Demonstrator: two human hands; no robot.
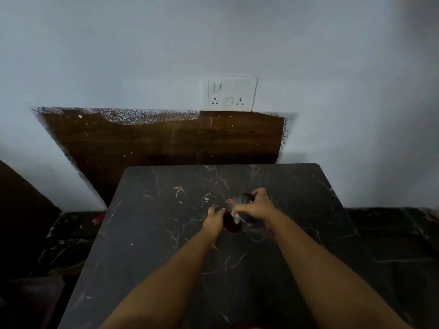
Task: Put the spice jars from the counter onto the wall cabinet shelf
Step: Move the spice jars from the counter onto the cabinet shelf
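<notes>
Counter (147, 233): dark marble top, both forearms reaching over it.
Left hand (215, 220): fingers closed round a dark jar (230, 223) standing on the counter.
Right hand (255, 206): curled over a second dark jar (244, 199), just beside the first; blurred.
Wall: brown wooden panel (166, 138) behind the counter, white switchboard (229, 93) above it.

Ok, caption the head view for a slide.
Both hands, left and right, grip dark jars over the marbled counter.
</notes>
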